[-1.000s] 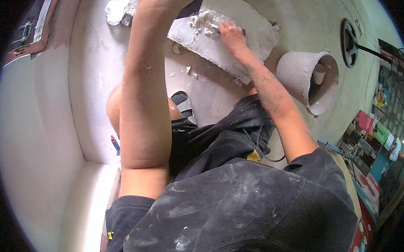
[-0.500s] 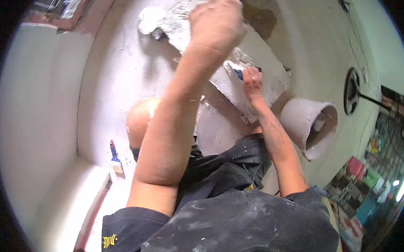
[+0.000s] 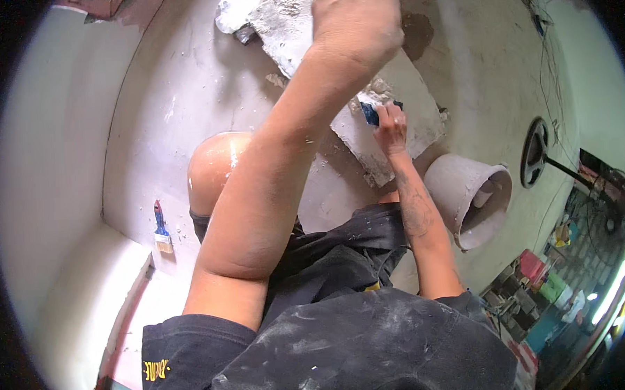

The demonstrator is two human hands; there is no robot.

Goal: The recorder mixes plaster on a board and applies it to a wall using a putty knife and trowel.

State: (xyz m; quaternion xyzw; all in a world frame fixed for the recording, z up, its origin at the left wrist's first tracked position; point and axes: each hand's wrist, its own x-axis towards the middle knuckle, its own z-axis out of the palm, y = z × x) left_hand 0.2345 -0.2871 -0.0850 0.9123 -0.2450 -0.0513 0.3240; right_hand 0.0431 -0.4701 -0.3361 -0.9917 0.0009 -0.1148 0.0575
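Head view looks down on my two arms reaching over a grey slab (image 3: pixel 420 113) that lies on the pale floor (image 3: pixel 183 96), far from my knee (image 3: pixel 217 164). My left hand (image 3: pixel 357 22) is clenched into a fist above the far end of the slab; I think it grips something, but the fingers hide what, so I cannot tell. My right hand (image 3: pixel 391 125) rests on the slab nearer to me, its fingers (image 3: pixel 392 111) pinched around a small blue tool (image 3: pixel 369 114) whose edge touches the crumbly white patch (image 3: pixel 374 93) just left of them. White lumps (image 3: pixel 238 10) lie at the slab's far left corner. A pale bucket (image 3: pixel 469 198) lies tipped on its side, right of my right forearm. A blue-handled brush (image 3: pixel 161 229) lies on the floor to the left, well apart from both hands.
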